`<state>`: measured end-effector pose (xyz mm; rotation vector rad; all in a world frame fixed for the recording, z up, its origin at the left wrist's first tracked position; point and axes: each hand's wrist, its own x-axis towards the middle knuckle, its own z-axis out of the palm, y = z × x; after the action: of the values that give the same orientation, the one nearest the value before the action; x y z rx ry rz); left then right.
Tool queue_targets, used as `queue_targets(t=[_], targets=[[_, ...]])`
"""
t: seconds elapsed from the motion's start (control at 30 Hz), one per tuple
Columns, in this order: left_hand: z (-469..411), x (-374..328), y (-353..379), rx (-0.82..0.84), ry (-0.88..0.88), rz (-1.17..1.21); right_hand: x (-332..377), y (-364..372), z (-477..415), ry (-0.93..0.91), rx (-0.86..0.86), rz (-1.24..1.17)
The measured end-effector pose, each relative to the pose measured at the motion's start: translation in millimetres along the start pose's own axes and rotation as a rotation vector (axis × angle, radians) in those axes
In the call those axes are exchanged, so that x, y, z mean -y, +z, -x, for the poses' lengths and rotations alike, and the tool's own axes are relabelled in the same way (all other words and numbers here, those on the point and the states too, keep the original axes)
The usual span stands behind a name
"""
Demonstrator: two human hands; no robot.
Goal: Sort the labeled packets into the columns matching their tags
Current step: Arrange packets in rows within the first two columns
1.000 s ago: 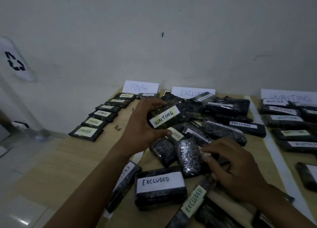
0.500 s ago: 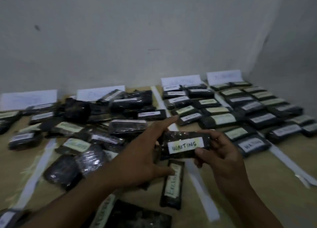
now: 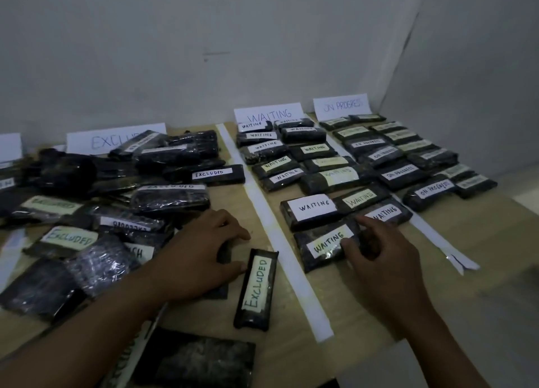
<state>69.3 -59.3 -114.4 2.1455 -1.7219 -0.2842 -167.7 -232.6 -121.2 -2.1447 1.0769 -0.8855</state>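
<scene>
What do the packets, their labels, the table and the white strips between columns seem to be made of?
Packets: dark contents in clear glossy plastic wrap, shown by crinkled glints. Labels: matte paper, handwritten in marker. Table: pale wood or wood-look laminate; faint grain, cannot tell which. Strips: white paper or tape, thin and matte.

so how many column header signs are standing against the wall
4: a cut-off sign at the far left edge, the EXCLUDED sign partly behind packets, the WAITING sign mid-table, the ON PROGRESS sign at the right. More may lie outside the frame.
</scene>
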Motion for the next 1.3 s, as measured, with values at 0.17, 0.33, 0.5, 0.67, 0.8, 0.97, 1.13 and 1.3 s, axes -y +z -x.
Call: queue_targets(t=[0.17,0.33,0.5,0.67,0.8,0.97,1.13,1.3], targets=[[2.2,-2.0,2.2,-0.008,-0.016,0.009,-1.9,7.9,6.2,-0.160,-0.073,0.130],[1.2,-3.8,1.0,-0.004,-0.030,0.059,-5.8,17.2,9.6,-0.426,0.140,0.322],[1.4,-4.2,0.0,0.001,-0.035,0.116,-8.3,22.6,3.6,-0.423,0.131,0.375],[0.8,-4.3,-0.1,-0.005,-0.027,0.093,-8.4,23.9,4.4,-0.425,0.127,0.377],[0.5,-4.9,-0.6,-0.027,-0.022,0.114,-8.5,25.2,2.9,-0.437,0.120,0.380],[0.7,-5.6,-0.3,-0.060,-0.001,0.166,-10.9,25.7,1.4,-0.451,0.141,0.390],[1.0,-11.8,-6.8,-0.153,0.028,0.217,-2.2,25.5,6.0,-0.469,0.090,0.341],[7.8,-19.4,-33.9,-0.347,0.055,0.247,31.6,41.8,2.3,-0.640,0.146,0.165]])
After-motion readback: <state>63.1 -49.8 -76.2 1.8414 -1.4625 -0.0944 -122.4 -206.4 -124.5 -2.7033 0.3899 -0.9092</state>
